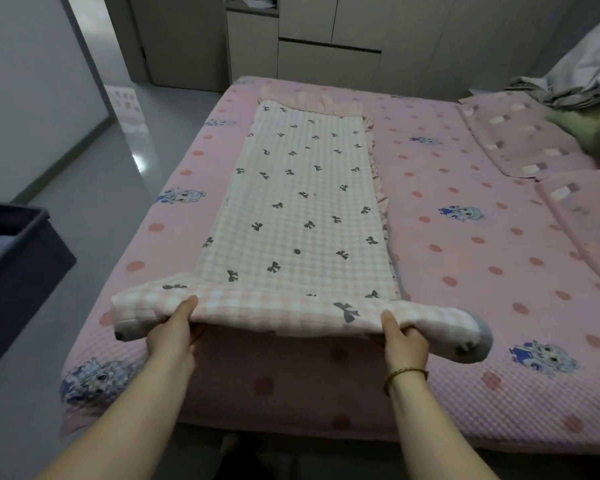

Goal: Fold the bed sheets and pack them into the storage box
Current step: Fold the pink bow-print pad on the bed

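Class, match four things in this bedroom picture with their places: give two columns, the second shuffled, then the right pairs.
1 bow-print sheet
2 dark storage box
3 grey bedding heap
4 bracelet

a on the wrist of the right hand
b beside the bed, to its left
c along the bed, near end held by the left hand and right hand
d far right corner of the bed

Pairs: 1-c, 2-b, 3-d, 4-a
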`<action>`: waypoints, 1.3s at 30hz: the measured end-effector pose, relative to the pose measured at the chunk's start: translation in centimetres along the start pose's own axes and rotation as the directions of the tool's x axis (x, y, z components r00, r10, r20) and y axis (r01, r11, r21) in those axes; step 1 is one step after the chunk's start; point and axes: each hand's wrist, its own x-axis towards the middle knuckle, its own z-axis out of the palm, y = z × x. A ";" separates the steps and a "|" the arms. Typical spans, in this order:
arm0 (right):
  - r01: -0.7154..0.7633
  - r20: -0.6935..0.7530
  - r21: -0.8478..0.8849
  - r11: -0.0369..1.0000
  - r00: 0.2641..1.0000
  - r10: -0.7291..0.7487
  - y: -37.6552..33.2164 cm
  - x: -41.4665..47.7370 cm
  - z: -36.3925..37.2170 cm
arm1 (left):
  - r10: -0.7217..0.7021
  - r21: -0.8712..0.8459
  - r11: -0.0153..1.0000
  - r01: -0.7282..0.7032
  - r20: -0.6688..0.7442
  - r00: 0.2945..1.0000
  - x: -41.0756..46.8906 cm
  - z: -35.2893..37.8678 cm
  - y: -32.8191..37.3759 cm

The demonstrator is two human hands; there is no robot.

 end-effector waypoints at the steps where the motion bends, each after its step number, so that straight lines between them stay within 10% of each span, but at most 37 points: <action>1: 0.017 -0.011 -0.009 1.000 1.000 -0.017 -0.9 0.9 1.0 | 0.011 0.010 1.000 -0.011 -0.015 1.000 0.6 1.0 0.6; 11: 0.149 -0.190 -0.145 0.978 0.966 -0.176 -8.2 11.9 10.9 | 0.133 0.233 0.963 -0.135 0.024 0.991 12.1 13.1 5.7; 16: 0.250 0.217 -0.364 0.897 0.959 -0.180 -8.8 17.1 14.7 | 0.200 0.518 0.832 -0.198 0.054 0.978 18.5 17.8 6.1; 20: 0.278 0.414 -0.769 0.576 0.903 0.117 -4.3 19.1 15.8 | 0.139 0.894 0.226 -0.388 0.364 0.921 21.4 17.0 3.5; 23: 0.317 0.392 -0.910 0.268 0.869 0.302 -0.5 19.0 15.9 | -0.087 0.852 -0.266 -0.450 0.444 0.892 22.9 14.1 0.7; 26: 0.292 0.354 -0.930 0.222 0.872 0.337 1.7 18.6 15.9 | -0.172 0.764 -0.426 -0.485 0.458 0.872 23.6 12.8 -0.8; 30: 0.245 0.296 -0.939 0.241 0.933 0.206 2.0 19.2 15.8 | 0.054 0.798 -0.328 -0.505 0.550 0.833 24.4 13.2 -0.4; 33: 0.086 0.066 -0.904 0.418 0.996 -0.063 0.5 21.6 14.9 | 0.430 0.911 0.034 -0.412 0.359 0.829 25.1 14.4 1.6; 37: -0.081 -0.099 -0.832 0.549 0.995 -0.003 -0.9 26.6 13.1 | 0.193 0.764 0.631 -0.135 0.014 0.981 30.2 14.8 3.6; 39: -0.128 -0.123 -0.764 0.633 0.991 0.052 -0.7 28.2 12.8 | 0.104 0.707 0.696 -0.127 0.075 0.992 31.8 14.7 3.7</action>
